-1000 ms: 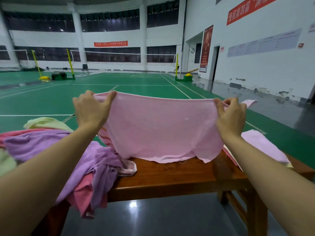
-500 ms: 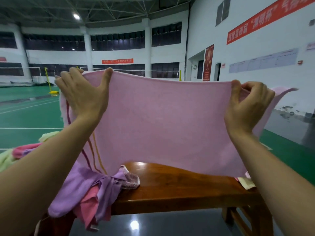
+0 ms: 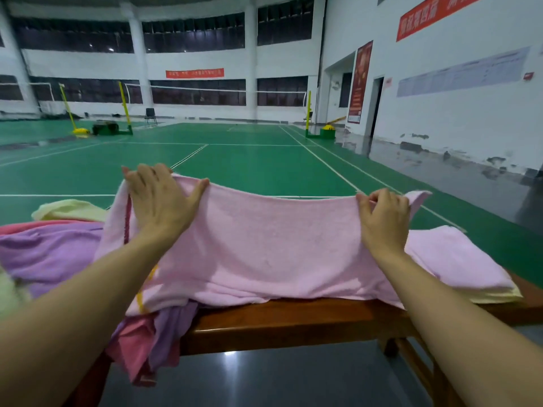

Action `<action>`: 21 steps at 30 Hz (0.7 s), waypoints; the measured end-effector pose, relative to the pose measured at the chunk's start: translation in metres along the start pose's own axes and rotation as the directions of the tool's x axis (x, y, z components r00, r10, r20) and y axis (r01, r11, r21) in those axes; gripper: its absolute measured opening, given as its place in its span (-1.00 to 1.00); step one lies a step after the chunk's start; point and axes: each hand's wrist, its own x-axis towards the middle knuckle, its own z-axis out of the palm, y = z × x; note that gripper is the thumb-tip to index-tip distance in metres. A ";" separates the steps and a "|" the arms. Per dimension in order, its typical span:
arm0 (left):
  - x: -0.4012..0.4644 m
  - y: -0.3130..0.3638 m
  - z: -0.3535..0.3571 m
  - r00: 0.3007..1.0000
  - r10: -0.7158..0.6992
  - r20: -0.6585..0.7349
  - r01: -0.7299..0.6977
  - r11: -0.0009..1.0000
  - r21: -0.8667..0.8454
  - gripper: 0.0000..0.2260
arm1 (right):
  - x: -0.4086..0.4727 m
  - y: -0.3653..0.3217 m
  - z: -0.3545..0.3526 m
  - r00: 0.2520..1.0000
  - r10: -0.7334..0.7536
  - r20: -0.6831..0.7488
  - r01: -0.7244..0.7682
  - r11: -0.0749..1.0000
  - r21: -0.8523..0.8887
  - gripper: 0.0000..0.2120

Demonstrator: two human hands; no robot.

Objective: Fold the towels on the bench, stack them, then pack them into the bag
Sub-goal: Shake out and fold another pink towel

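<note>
A pink towel is stretched between my two hands over the wooden bench, its lower part bunched on the seat. My left hand grips its top left edge, thumb in front and fingers behind. My right hand pinches the top right edge near the corner. A heap of unfolded towels, purple, coral pink and pale yellow, lies on the bench's left end. On the right end sits a stack of folded towels, pink on top of pale yellow. No bag is in view.
The bench stands on a dark glossy floor beside a green badminton court. Net posts and a chair stand far back. A white wall with a doorway runs along the right.
Both hands have come down with the pink towel from its raised, spread position; its lower part now lies bunched on the bench. The view has tilted downward.
</note>
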 end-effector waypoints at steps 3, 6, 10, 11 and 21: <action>-0.009 -0.004 0.031 0.996 0.037 0.087 -0.043 0.997 0.066 -0.29 | -0.013 0.017 0.031 0.993 -0.007 0.119 0.013 0.999 -0.047 -0.62; -0.016 -0.006 0.054 0.973 0.044 0.227 -0.077 0.987 0.141 -0.25 | -0.020 0.027 0.057 0.964 -0.006 0.266 0.033 0.995 -0.097 -0.51; -0.031 -0.009 0.080 0.874 -0.032 0.485 -0.078 0.976 0.204 -0.22 | -0.033 0.035 0.082 0.850 0.082 0.521 0.046 0.972 -0.229 -0.49; -0.037 -0.008 0.085 0.852 -0.030 0.523 -0.079 0.980 0.184 -0.26 | -0.038 0.036 0.086 0.837 0.092 0.539 0.056 0.966 -0.251 -0.53; -0.125 0.055 0.029 0.555 0.625 0.549 -0.232 0.750 -0.619 -0.81 | -0.097 0.029 0.021 0.913 -0.186 0.364 0.178 0.982 0.054 -0.63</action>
